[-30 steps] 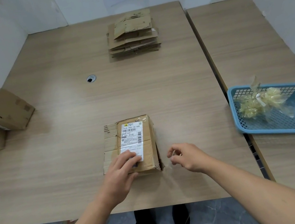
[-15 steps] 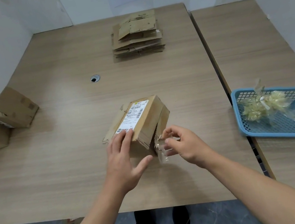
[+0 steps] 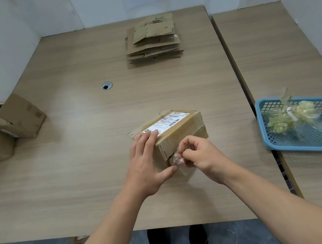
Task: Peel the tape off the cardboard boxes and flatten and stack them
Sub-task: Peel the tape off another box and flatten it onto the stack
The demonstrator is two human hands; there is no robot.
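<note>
At frame centre your left hand (image 3: pixel 147 163) presses flat-fingered on the cardboard box (image 3: pixel 181 132). Your right hand (image 3: pixel 201 153) pinches the loose tape (image 3: pixel 175 159) at its near corner. Pull low and steadily along the seam so the strip comes off whole.

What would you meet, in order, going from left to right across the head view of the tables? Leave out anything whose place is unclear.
unflattened boxes → cable hole → labelled box → blue basket. The flattened stack overlaps the labelled box left to right, so it is left out.
</note>
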